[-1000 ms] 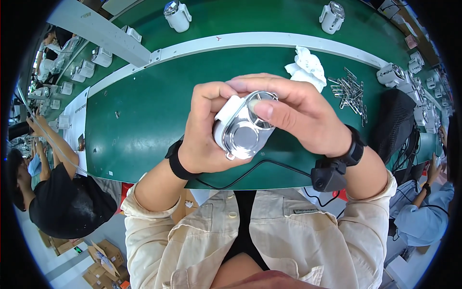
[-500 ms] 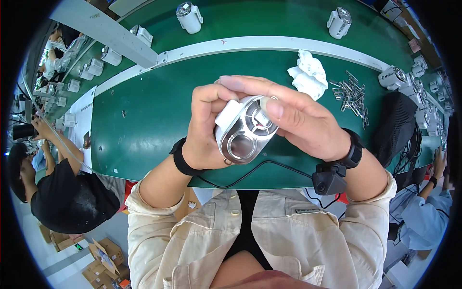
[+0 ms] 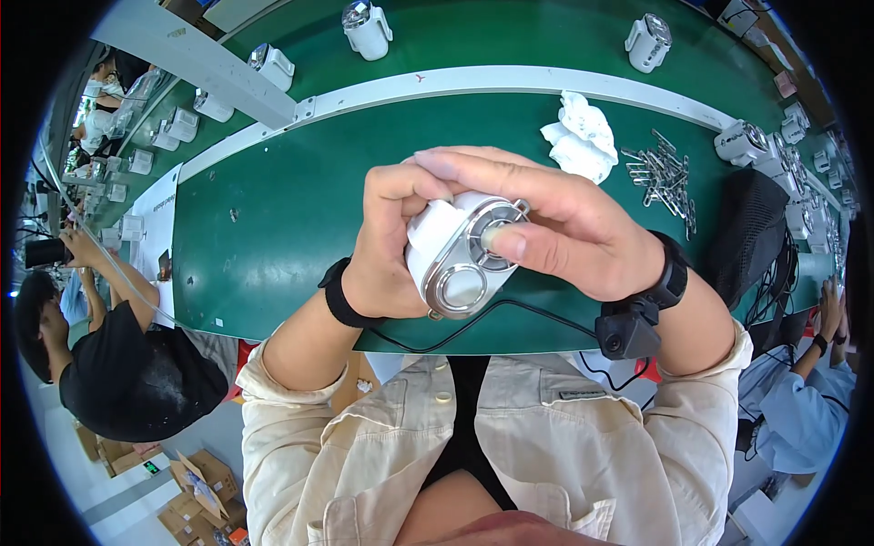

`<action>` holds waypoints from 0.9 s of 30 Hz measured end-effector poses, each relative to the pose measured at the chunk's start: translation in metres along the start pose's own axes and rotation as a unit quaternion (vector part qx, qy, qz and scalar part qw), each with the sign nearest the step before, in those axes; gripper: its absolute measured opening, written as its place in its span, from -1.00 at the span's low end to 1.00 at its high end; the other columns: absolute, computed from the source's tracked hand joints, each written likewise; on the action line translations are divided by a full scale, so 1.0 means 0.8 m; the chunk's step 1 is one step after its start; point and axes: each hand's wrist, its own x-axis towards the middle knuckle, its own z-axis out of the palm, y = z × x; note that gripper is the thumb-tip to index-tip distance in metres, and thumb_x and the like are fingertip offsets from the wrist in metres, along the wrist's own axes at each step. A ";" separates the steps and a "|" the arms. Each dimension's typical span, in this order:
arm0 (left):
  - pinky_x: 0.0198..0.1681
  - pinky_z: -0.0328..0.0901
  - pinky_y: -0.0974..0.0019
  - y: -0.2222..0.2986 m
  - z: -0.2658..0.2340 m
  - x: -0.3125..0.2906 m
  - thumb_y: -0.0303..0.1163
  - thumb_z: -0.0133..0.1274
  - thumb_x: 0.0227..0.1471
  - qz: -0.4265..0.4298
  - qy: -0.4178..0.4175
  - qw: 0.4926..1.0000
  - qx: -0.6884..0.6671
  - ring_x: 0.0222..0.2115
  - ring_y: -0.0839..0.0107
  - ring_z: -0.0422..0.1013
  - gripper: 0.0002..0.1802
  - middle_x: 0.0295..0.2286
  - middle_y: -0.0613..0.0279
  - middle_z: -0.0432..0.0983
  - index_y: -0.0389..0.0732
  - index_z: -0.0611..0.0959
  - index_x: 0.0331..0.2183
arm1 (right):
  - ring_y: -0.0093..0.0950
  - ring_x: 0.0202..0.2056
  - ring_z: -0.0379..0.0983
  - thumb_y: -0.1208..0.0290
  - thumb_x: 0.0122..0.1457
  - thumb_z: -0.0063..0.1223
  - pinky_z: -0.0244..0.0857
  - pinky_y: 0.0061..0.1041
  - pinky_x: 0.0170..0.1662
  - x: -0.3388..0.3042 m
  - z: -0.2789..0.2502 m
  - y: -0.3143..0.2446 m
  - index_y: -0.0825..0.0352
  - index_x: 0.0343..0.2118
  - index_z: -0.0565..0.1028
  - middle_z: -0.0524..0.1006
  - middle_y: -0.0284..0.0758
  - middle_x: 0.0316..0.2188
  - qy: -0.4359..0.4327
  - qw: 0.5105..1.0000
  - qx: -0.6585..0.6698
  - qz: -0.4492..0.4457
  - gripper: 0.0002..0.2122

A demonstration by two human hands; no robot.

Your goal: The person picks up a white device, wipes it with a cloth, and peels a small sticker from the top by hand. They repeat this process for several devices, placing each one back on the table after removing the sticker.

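Observation:
I hold a white device with a shiny silver face (image 3: 462, 289) in front of me, tilted, above the bench. Two round parts show on that face, and a small metal loop sits at its upper right rim. My left hand (image 3: 387, 241) is wrapped round its white body from the left. My right hand (image 3: 583, 227) grips from the right, its thumb pressed on the upper round part and its fingers reaching over the far side. The fingers' contact behind the body is hidden.
A crumpled white cloth (image 3: 583, 136) and a pile of small metal clips (image 3: 663, 182) lie on the green bench (image 3: 264, 237). Beside them is a black mesh bag (image 3: 748, 227). Similar white devices (image 3: 648, 44) stand beyond the white rail (image 3: 437, 80). A person in black (image 3: 137, 382) works at left.
The device has turned slightly in my hands and dropped a little. My right thumb has slid lower on the upper round part. The devices beyond the rail have shifted slightly to the right.

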 end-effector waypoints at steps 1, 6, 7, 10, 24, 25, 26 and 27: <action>-0.11 0.33 0.30 -0.001 0.000 0.001 -0.56 0.40 -0.34 -0.002 0.000 1.000 -0.001 -0.17 0.33 0.43 -0.14 -0.13 -0.02 0.35 -0.16 0.13 -0.11 | -0.32 0.16 0.20 0.33 0.26 -0.12 0.04 -0.40 0.20 0.000 0.003 0.001 0.46 0.20 0.17 0.23 -0.11 0.17 0.010 1.000 0.024 0.000 -0.51; -0.14 0.34 0.32 0.003 -0.003 0.005 -0.56 0.40 -0.33 0.027 -0.004 0.998 0.048 -0.19 0.35 0.44 -0.15 -0.17 -0.01 0.35 -0.16 0.12 -0.12 | -0.32 0.15 0.21 0.29 0.24 -0.09 0.03 -0.39 0.21 0.004 0.010 -0.010 0.47 0.20 0.16 0.26 -0.10 0.15 0.043 0.994 0.097 0.039 -0.47; -0.15 0.35 0.34 0.005 -0.002 0.005 -0.57 0.39 -0.33 0.020 0.002 0.998 0.055 -0.20 0.35 0.44 -0.15 -0.17 -0.02 0.35 -0.16 0.11 -0.12 | -0.32 0.15 0.22 0.28 0.24 -0.08 0.03 -0.38 0.21 0.005 0.011 -0.012 0.48 0.20 0.16 0.27 -0.10 0.14 0.049 0.991 0.110 0.058 -0.46; -0.17 0.35 0.35 0.009 -0.001 0.007 -0.57 0.38 -0.32 0.020 0.010 0.998 0.065 -0.21 0.36 0.45 -0.15 -0.17 -0.02 0.35 -0.16 0.10 -0.13 | -0.33 0.15 0.22 0.26 0.22 -0.07 0.03 -0.40 0.21 0.004 0.017 -0.016 0.49 0.19 0.17 0.26 -0.12 0.15 0.054 0.975 0.196 0.093 -0.45; -0.16 0.34 0.36 0.005 0.000 -0.001 -0.59 0.37 -0.31 0.013 0.011 1.000 -0.005 -0.20 0.37 0.44 -0.16 -0.18 -0.01 0.38 -0.16 0.09 -0.13 | -0.39 0.19 0.16 0.34 0.22 -0.10 0.02 -0.44 0.22 0.001 0.015 -0.020 0.50 0.19 0.16 0.18 -0.16 0.22 0.035 0.977 0.186 0.097 -0.47; -0.16 0.34 0.36 0.004 0.000 -0.001 -0.59 0.37 -0.31 0.013 0.011 1.000 -0.006 -0.20 0.37 0.44 -0.16 -0.18 -0.01 0.38 -0.16 0.09 -0.13 | -0.39 0.19 0.16 0.35 0.22 -0.10 0.02 -0.44 0.21 0.001 0.013 -0.019 0.50 0.20 0.16 0.18 -0.16 0.22 0.030 0.978 0.184 0.095 -0.48; -0.16 0.34 0.37 0.003 0.000 -0.001 -0.59 0.37 -0.30 0.015 0.011 1.000 0.000 -0.20 0.38 0.44 -0.16 -0.19 0.00 0.38 -0.15 0.09 -0.13 | -0.39 0.19 0.17 0.36 0.22 -0.10 0.02 -0.45 0.21 0.000 0.012 -0.019 0.50 0.20 0.15 0.18 -0.17 0.23 0.025 0.979 0.182 0.093 -0.48; -0.16 0.34 0.37 0.002 0.001 -0.001 -0.59 0.37 -0.30 0.017 0.011 1.000 0.005 -0.20 0.38 0.44 -0.16 -0.19 0.00 0.38 -0.15 0.09 -0.13 | -0.39 0.19 0.17 0.37 0.22 -0.11 0.02 -0.45 0.21 0.000 0.011 -0.018 0.50 0.20 0.15 0.17 -0.17 0.23 0.020 0.979 0.180 0.091 -0.48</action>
